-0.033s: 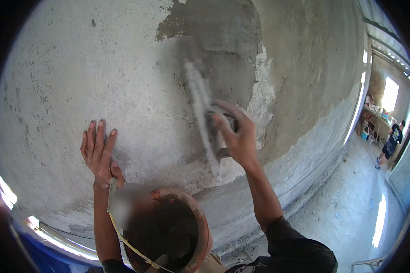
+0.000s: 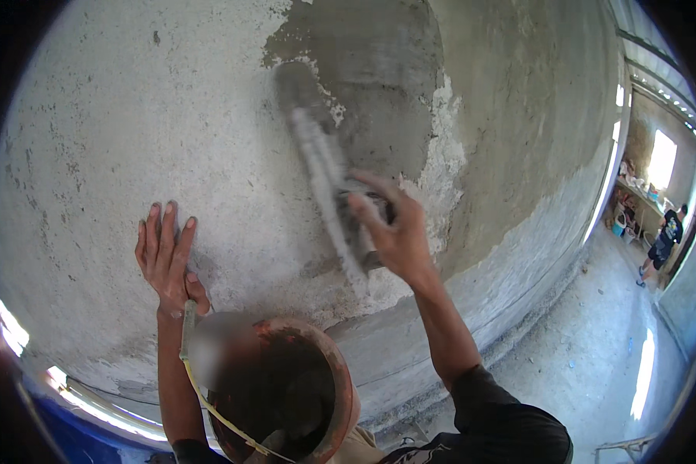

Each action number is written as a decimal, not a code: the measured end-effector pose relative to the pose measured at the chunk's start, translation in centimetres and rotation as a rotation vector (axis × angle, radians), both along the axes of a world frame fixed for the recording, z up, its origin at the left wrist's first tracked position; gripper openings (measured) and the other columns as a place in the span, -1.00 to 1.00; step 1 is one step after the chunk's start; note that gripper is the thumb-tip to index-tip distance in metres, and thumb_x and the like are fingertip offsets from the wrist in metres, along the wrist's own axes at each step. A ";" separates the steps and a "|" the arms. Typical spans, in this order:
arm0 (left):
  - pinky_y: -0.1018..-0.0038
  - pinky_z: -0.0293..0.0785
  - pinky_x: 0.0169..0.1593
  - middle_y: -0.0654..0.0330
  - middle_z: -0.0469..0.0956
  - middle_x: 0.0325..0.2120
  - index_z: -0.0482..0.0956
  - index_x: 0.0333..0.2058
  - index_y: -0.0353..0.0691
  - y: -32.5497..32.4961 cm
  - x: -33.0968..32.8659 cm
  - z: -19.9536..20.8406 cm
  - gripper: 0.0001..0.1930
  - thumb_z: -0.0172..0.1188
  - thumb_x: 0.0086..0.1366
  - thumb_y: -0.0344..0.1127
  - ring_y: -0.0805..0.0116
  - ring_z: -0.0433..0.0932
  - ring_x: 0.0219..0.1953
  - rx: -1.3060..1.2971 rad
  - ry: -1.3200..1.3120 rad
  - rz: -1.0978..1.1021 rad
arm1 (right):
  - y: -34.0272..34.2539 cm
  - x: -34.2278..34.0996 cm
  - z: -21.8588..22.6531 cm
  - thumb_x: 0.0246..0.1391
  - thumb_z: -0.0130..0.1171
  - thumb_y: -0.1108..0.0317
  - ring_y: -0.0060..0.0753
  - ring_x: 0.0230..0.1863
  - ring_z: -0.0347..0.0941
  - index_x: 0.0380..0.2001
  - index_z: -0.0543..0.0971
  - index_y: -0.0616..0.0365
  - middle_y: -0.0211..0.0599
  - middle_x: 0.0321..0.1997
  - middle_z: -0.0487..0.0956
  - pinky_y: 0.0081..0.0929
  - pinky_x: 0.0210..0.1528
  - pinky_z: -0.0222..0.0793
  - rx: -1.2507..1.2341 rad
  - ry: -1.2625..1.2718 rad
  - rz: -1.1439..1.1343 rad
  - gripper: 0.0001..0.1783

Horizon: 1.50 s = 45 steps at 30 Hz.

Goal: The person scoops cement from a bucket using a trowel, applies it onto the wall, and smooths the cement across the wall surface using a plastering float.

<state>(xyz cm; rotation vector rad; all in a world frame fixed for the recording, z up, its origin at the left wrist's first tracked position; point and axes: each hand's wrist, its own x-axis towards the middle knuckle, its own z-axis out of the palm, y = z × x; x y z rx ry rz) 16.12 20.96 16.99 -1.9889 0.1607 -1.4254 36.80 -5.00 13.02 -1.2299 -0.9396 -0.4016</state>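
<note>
My right hand [image 2: 398, 232] is closed round the handle of a long plastering trowel [image 2: 323, 166], its blade slightly blurred and tilted against the wall. The blade spans pale, dry wall [image 2: 224, 131] and the lower left edge of a darker grey plaster patch [image 2: 390, 116]. Flat on the pale wall to the left rests my left hand [image 2: 166, 255], fingers stretched out. Below it, a reddish bucket [image 2: 346, 371] with a dark inside is close to my body. A yellowish cord [image 2: 216, 414] with a grey sleeve runs from beside my left wrist across the bucket.
More grey plaster [image 2: 510, 116] covers the wall to the right. A rough floor [image 2: 588, 340] extends along the wall's foot. At the far right, a person [image 2: 665, 240] in dark clothes stands near a cluttered shelf [image 2: 640, 189]. Something blue [image 2: 85, 433] lies at the lower left.
My right hand and the trowel have shifted a little to the left along the wall. My left hand stays nearly in place.
</note>
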 end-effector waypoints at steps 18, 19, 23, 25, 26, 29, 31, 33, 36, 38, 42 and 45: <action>-0.03 -0.09 0.35 -0.07 0.30 0.23 0.43 0.14 -0.28 0.2 -0.5 0.3 -0.44 -0.38 0.36 -0.14 -0.11 0.14 0.33 0.004 0.051 0.029 | -0.6 1.1 1.9 0.18 0.18 0.18 -0.30 0.00 0.53 -0.02 0.57 0.18 -0.13 -0.04 0.62 -0.36 0.05 0.40 -0.094 -0.076 0.155 -0.62; -0.04 -0.09 0.35 -0.06 0.30 0.23 0.42 0.14 -0.27 0.2 -0.5 0.3 -0.44 -0.39 0.36 -0.13 -0.11 0.14 0.33 0.001 0.045 0.019 | -0.2 0.4 1.8 0.18 0.18 0.18 -0.30 0.00 0.53 -0.02 0.57 0.18 -0.13 -0.04 0.62 -0.36 0.05 0.40 -0.093 -0.068 0.152 -0.62; -0.04 -0.09 0.35 -0.06 0.30 0.23 0.43 0.13 -0.28 0.2 -1.0 0.3 -0.43 -0.41 0.37 -0.11 -0.11 0.14 0.33 -0.004 0.024 0.027 | -0.3 0.8 0.2 0.15 0.21 0.18 -0.33 -0.01 0.53 -0.02 0.57 0.18 -0.14 -0.04 0.62 -0.38 0.04 0.41 -0.141 -0.116 0.252 -0.60; -0.03 -0.09 0.35 -0.06 0.31 0.22 0.46 0.11 -0.29 0.2 -0.2 0.1 -0.43 -0.42 0.38 -0.11 -0.10 0.15 0.33 -0.004 0.037 0.023 | -2.6 3.0 0.5 0.16 0.20 0.16 -0.39 -0.10 0.53 -0.02 0.57 0.20 -0.19 -0.10 0.63 -0.43 -0.02 0.42 -0.024 -0.020 0.070 -0.59; -0.03 -0.09 0.35 -0.06 0.31 0.22 0.46 0.11 -0.29 0.2 0.0 0.1 -0.43 -0.42 0.38 -0.11 -0.10 0.15 0.33 0.000 0.032 0.020 | -4.1 4.1 1.6 0.16 0.20 0.15 -0.45 -0.19 0.54 -0.03 0.57 0.21 -0.24 -0.16 0.65 -0.47 -0.10 0.44 0.000 0.078 -0.045 -0.58; -0.02 -0.08 0.35 -0.06 0.32 0.22 0.47 0.10 -0.29 0.2 -0.9 0.2 -0.43 -0.41 0.38 -0.11 -0.11 0.16 0.33 0.016 0.022 0.024 | -6.7 7.8 4.8 0.20 0.17 0.14 -0.64 -0.51 0.34 -0.06 0.59 0.21 -0.47 -0.45 0.55 -0.62 -0.43 0.29 0.178 0.154 -0.055 -0.61; -0.01 -0.07 0.35 -0.07 0.33 0.21 0.48 0.09 -0.30 0.5 -0.8 0.2 -0.43 -0.39 0.36 -0.12 -0.12 0.16 0.33 0.045 0.008 0.007 | -7.6 8.8 7.4 0.21 0.16 0.14 -0.69 -0.57 0.25 -0.07 0.61 0.21 -0.54 -0.52 0.49 -0.65 -0.51 0.20 0.195 0.180 -0.034 -0.62; 0.01 -0.03 0.34 -0.07 0.39 0.16 0.53 0.04 -0.29 0.5 -0.3 -0.1 -0.43 -0.40 0.32 -0.14 -0.11 0.22 0.29 0.042 -0.023 0.004 | -7.4 9.9 8.9 0.22 0.14 0.11 -0.66 -0.61 0.23 -0.10 0.63 0.19 -0.57 -0.57 0.42 -0.62 -0.54 0.17 0.205 0.135 -0.063 -0.62; 0.01 -0.02 0.33 -0.09 0.39 0.15 0.54 0.03 -0.30 0.4 0.2 0.0 -0.43 -0.39 0.30 -0.14 -0.11 0.23 0.29 0.037 -0.023 -0.011 | -5.7 9.6 9.7 0.21 0.14 0.06 -0.65 -0.58 0.30 -0.12 0.63 0.19 -0.51 -0.56 0.50 -0.60 -0.50 0.25 0.183 0.043 -0.125 -0.59; 0.00 -0.06 0.34 -0.10 0.34 0.20 0.50 0.07 -0.31 0.4 -0.1 0.1 -0.43 -0.38 0.33 -0.14 -0.12 0.17 0.32 0.033 0.013 0.004 | -3.8 8.2 10.0 0.20 0.15 0.06 -0.62 -0.51 0.38 -0.12 0.63 0.20 -0.43 -0.50 0.56 -0.57 -0.41 0.32 0.160 -0.109 -0.105 -0.58; 0.02 -0.03 0.34 -0.08 0.39 0.16 0.52 0.05 -0.29 0.4 0.3 0.4 -0.44 -0.37 0.30 -0.15 -0.11 0.22 0.29 0.015 0.001 -0.003 | -0.2 3.9 9.5 0.18 0.18 0.07 -0.50 -0.22 0.53 -0.11 0.62 0.22 -0.18 -0.22 0.67 -0.49 -0.10 0.41 -0.014 -0.282 0.064 -0.58; 0.04 0.00 0.34 -0.07 0.42 0.14 0.55 0.02 -0.27 0.0 -0.6 0.3 -0.45 -0.34 0.26 -0.18 -0.09 0.26 0.28 0.010 -0.019 0.004 | 0.1 0.4 8.4 0.15 0.21 0.13 -0.42 -0.15 0.55 -0.11 0.62 0.18 -0.16 -0.14 0.66 -0.44 -0.02 0.41 -0.157 -0.348 0.186 -0.62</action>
